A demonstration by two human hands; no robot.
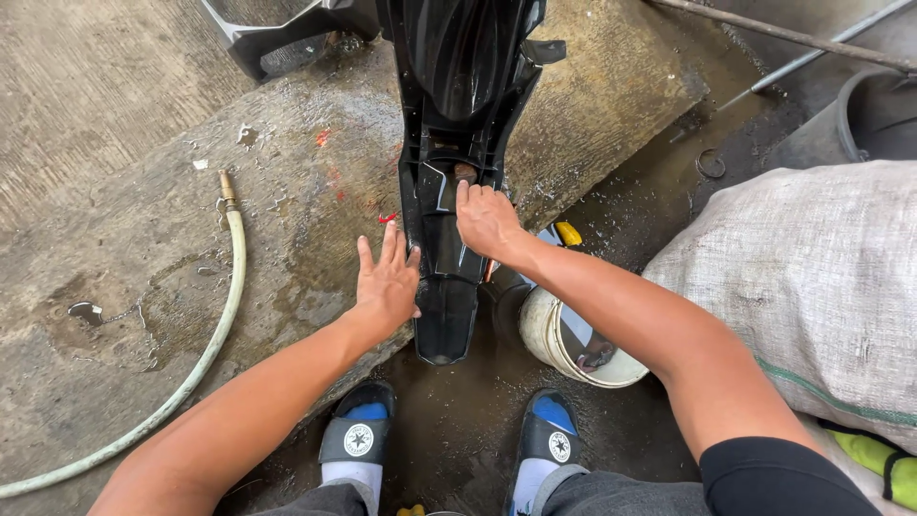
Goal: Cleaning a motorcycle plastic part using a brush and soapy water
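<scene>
On the wet concrete slab (143, 315), my left hand (387, 287) rests spread against the black fender (449, 239); my right hand (487, 222) presses flat on top, gripping nothing.

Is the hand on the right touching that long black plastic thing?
Touching. In the head view the right hand lies flat on the black plastic panel, its fingertips pressed on the panel's upper part with no gap. The left hand rests against the panel's left edge.

Bare forearms, black short sleeve (774, 473), grey trousers (611, 495), black-and-blue slide sandals (358, 432) over white socks (351, 475).
</scene>
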